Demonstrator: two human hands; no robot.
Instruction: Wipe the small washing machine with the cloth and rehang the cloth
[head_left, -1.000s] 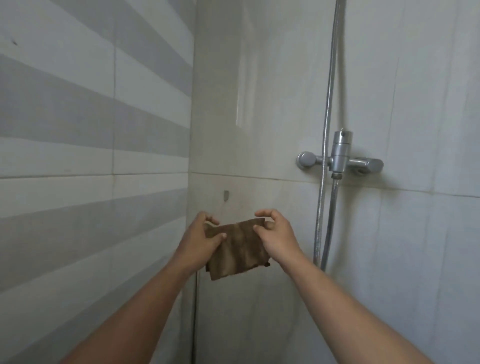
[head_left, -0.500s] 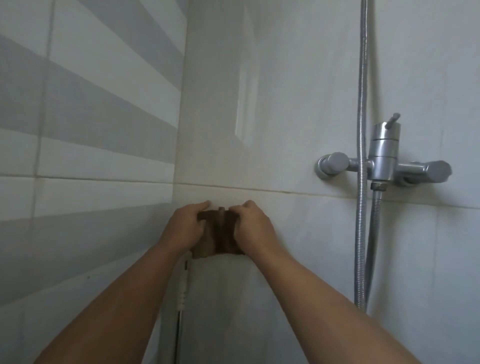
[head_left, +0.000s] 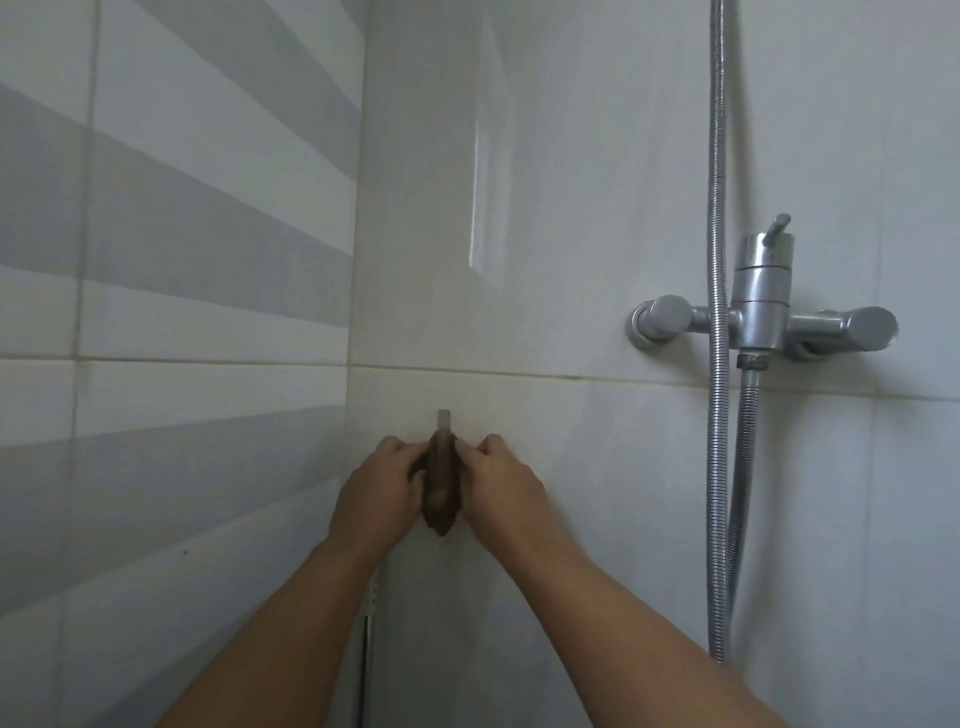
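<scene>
A brown cloth (head_left: 442, 488), bunched into a narrow hanging fold, sits against the white tiled wall just below a small grey wall hook (head_left: 444, 420). My left hand (head_left: 382, 486) pinches the cloth's left side and my right hand (head_left: 501, 486) pinches its right side, fingertips close together near the top of the fold. Whether the cloth is caught on the hook cannot be told. The small washing machine is out of view.
A chrome shower mixer tap (head_left: 763, 317) is fixed to the wall at the right, with a metal shower hose (head_left: 719, 364) running down past it. A grey-and-white striped tiled wall (head_left: 156, 312) meets the white wall at the corner left of the hook. A thin pipe (head_left: 368, 639) runs down the corner.
Both hands lifted the cloth to the wall hook and drew together, bunching the spread cloth into a narrow fold. The view has moved closer to the wall.
</scene>
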